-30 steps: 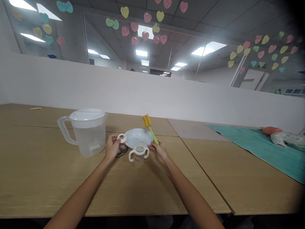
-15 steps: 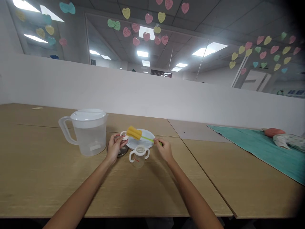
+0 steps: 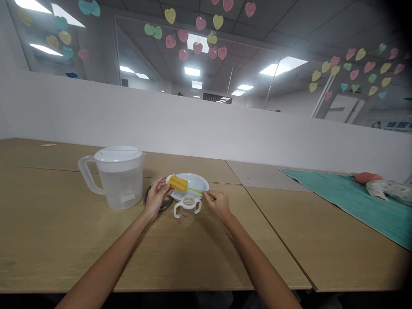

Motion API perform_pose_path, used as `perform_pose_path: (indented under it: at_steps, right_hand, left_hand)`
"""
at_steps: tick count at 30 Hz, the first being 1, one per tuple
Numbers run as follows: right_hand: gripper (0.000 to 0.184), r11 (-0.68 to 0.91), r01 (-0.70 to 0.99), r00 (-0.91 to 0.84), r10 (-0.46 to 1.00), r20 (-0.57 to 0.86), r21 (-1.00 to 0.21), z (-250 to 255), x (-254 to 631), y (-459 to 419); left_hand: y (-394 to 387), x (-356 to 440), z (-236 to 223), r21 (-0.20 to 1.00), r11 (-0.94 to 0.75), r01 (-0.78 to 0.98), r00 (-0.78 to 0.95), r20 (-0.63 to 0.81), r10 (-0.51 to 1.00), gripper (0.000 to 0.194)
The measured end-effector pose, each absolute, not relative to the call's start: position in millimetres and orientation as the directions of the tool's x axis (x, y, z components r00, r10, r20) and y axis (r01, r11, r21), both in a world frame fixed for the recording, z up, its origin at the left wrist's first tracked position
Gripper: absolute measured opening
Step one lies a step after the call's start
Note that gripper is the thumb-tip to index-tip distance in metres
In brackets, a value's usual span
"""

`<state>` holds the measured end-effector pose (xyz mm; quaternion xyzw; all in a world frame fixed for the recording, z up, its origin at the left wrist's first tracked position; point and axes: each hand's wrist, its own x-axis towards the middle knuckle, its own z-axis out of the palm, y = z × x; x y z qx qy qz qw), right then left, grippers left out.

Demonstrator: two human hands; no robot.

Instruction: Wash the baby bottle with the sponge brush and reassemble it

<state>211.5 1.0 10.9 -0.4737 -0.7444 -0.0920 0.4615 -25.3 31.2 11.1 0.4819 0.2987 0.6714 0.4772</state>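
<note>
- Brush (image 3: pixel 179 183) lies across, between the two hands, just over the plate (image 3: pixel 200 182). Its long way runs from the right hand up a little to the left, with the sponge (image 3: pixel 177 183) end by the left hand.
- Right hand (image 3: pixel 220 205) has its fingers closed on the thin green handle (image 3: pixel 195 191).
- Left hand (image 3: pixel 156 199) is nearer to the sponge. Its fingers bend around a white ring (image 3: pixel 169 177), mostly hidden behind the sponge. I cannot tell if the sponge goes inside.
- The sponge is yellow, fat and soft-looking, with long grooves.
- The plate is white, round and smooth.
- A clear cup (image 3: pixel 186 214) with two curved white handles stands upright in front of the plate, between the arms.
- A dark, shiny round lid (image 3: pixel 166 204) lies under the left hand.
- A big cloudy plastic jug (image 3: pixel 121 186) stands left on the wooden bench (image 3: pixel 193 262).
</note>
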Motion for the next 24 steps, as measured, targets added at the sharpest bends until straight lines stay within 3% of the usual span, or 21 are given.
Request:
perform_pose_path:
  at_steps: [9, 14, 16, 18, 21, 24]
  right_hand:
    - [0.038, 0.523, 0.786, -0.127, 0.657, 0.743, -0.329, 10, 215, 2]
    - [0.042, 0.322, 0.919, -0.008, 0.594, 0.804, -0.229, 14, 222, 5]
    - [0.045, 0.251, 0.937, 0.068, 0.554, 0.83, -0.244, 15, 224, 5]
    - [0.046, 0.301, 0.919, 0.06, 0.53, 0.846, -0.254, 15, 223, 4]
    - [0.042, 0.477, 0.865, -0.119, 0.492, 0.862, -0.153, 12, 214, -1]
    - [0.039, 0.501, 0.864, -0.203, 0.435, 0.877, -0.048, 8, 207, -4]
  left_hand:
    - [27, -26, 16, 0.918, -0.34, -0.202, 0.016, 0.351, 0.936, 0.048]
    - [33, -30, 14, 0.88, -0.462, -0.11, -0.152, 0.444, 0.883, 0.047]
    - [34, -32, 14, 0.85, -0.526, 0.019, -0.215, 0.518, 0.828, 0.049]
    - [30, -32, 14, 0.79, -0.569, 0.23, -0.204, 0.611, 0.765, 0.048]
    - [21, -31, 16, 0.603, -0.601, 0.524, -0.069, 0.734, 0.675, 0.044]
    - [13, -29, 17, 0.443, -0.608, 0.659, 0.012, 0.802, 0.598, 0.042]
